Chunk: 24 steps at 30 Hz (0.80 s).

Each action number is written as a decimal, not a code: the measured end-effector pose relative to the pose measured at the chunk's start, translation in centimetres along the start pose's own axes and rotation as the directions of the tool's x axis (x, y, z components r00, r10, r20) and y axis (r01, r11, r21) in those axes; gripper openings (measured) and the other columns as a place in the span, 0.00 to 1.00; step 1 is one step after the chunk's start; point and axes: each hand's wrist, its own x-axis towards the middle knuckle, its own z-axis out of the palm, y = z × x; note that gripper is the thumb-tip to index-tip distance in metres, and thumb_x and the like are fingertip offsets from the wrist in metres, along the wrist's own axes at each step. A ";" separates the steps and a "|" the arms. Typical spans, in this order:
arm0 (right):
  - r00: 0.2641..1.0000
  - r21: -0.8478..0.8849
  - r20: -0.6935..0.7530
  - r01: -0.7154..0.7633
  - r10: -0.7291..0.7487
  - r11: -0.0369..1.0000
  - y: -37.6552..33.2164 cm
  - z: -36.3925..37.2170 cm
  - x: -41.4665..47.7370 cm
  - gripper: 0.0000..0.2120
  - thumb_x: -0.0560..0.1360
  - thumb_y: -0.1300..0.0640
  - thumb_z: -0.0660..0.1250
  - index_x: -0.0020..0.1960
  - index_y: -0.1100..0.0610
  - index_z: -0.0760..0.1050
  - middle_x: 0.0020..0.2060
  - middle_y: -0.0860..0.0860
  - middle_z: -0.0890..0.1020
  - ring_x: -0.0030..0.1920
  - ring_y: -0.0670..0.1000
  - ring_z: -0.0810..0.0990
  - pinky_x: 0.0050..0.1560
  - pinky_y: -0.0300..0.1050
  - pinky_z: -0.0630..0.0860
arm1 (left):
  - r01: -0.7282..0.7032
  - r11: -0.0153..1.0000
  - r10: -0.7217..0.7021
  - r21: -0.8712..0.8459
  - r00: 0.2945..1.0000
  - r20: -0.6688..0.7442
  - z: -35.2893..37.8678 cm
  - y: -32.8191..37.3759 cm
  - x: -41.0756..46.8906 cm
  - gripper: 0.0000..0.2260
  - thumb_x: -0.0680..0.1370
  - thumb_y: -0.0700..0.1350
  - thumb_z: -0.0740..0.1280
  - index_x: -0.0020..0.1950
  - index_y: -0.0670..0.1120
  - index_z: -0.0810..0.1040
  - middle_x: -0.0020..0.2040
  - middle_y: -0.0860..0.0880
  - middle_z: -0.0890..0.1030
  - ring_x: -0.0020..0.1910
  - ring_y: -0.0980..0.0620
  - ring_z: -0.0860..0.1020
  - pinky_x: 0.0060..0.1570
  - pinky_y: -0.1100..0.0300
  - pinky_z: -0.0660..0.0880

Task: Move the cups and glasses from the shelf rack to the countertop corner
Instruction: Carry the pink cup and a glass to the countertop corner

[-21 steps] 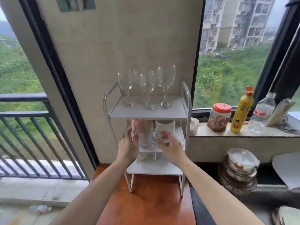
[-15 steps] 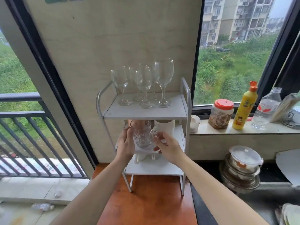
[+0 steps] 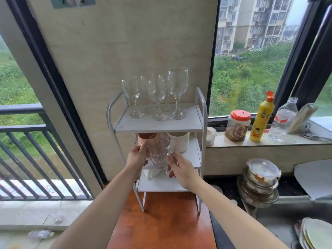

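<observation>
Glass mug (image 3: 159, 152), clear and bumpy, sits at the front edge of the rack (image 3: 202, 112)'s middle shelf. The left hand (image 3: 137, 156) cups its side; the right hand (image 3: 179, 169) pinches its handle. Lift slowly, keeping it level.

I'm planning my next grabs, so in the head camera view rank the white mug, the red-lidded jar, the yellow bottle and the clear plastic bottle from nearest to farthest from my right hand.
From the right hand:
1. White mug, middle shelf, just above it.
2. Red-lidded jar, on the sill to the right.
3. Yellow bottle, right of the jar.
4. Clear plastic bottle, farthest right.
</observation>
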 end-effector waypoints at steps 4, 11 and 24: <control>0.999 -0.087 -0.017 0.035 -0.036 0.996 -0.8 0.2 -2.5 0.09 0.84 0.43 0.56 0.48 0.44 0.70 0.39 0.55 0.81 0.31 0.46 0.80 0.41 0.42 0.78 | -0.053 0.996 0.052 0.068 0.998 0.016 -0.7 -0.7 -2.3 0.16 0.83 0.57 0.59 0.50 0.47 0.78 0.43 0.50 0.80 0.40 0.53 0.76 0.35 0.59 0.73; 0.992 -0.114 -0.113 0.049 -0.062 0.992 -3.0 0.8 -8.6 0.13 0.84 0.44 0.56 0.43 0.46 0.69 0.34 0.48 0.75 0.30 0.45 0.76 0.37 0.46 0.77 | -0.160 0.987 0.160 -0.024 0.987 0.017 -2.4 -2.1 -9.3 0.18 0.85 0.54 0.55 0.68 0.46 0.75 0.59 0.44 0.82 0.59 0.43 0.79 0.62 0.43 0.75; 0.813 -0.091 -0.580 0.005 -0.057 0.996 -2.6 0.0 -25.9 0.15 0.83 0.45 0.57 0.43 0.53 0.70 0.30 0.45 0.77 0.28 0.44 0.75 0.32 0.42 0.75 | -0.366 0.930 0.366 -0.045 0.901 0.233 -2.5 -8.4 -24.6 0.19 0.83 0.57 0.55 0.68 0.49 0.74 0.57 0.40 0.81 0.59 0.42 0.78 0.60 0.45 0.75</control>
